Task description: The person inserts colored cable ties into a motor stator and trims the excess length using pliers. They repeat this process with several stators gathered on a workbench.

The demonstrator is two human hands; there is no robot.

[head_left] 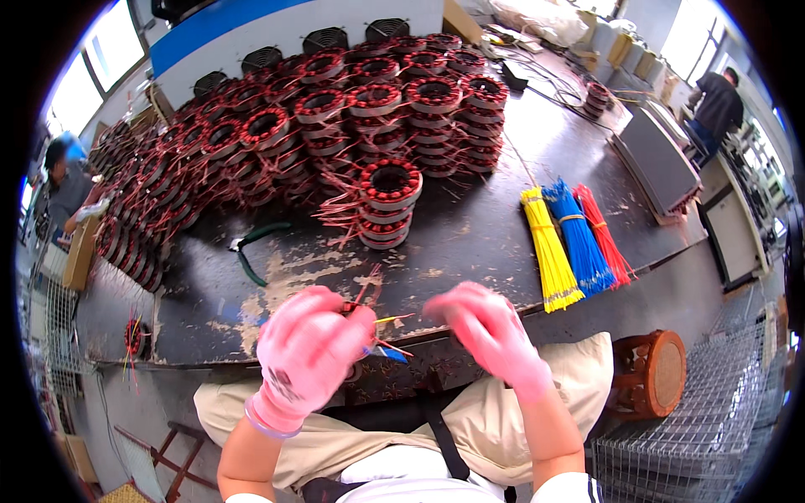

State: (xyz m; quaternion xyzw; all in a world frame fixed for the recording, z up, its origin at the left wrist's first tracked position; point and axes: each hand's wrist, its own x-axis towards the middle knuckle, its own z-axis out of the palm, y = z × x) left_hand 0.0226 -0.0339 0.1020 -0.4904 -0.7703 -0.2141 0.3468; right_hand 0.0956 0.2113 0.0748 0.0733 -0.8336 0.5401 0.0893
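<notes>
Two gloved hands sit low in the frame, at the near edge of the bench [470, 235]. Far left, a rack of stators [126, 243] runs along the edge. Right of it, green-handled pliers [251, 247] lie on the worn top, with stacks of copper-wound stators [352, 109] filling the upper middle and one short stack [387, 201] standing nearest me.

My left hand [306, 352] is closed around a stator [394, 373] that rests low centre, partly on my lap. It pinches thin lead wires [381, 331], red, yellow and blue, that sprout from the winding. My right hand [490, 327] is curled just beside them, blurred; I cannot tell whether it grips a wire or not.

I judge the stator heavy and rigid, best held by its steel core, not by the copper. The leads look light, springy and easily kinked, so I would take them near their roots.

Further right, three sleeve bundles lie side by side: yellow [549, 251], blue [579, 239], red [604, 235]. A round wooden stool [654, 373] stands lower right.
</notes>
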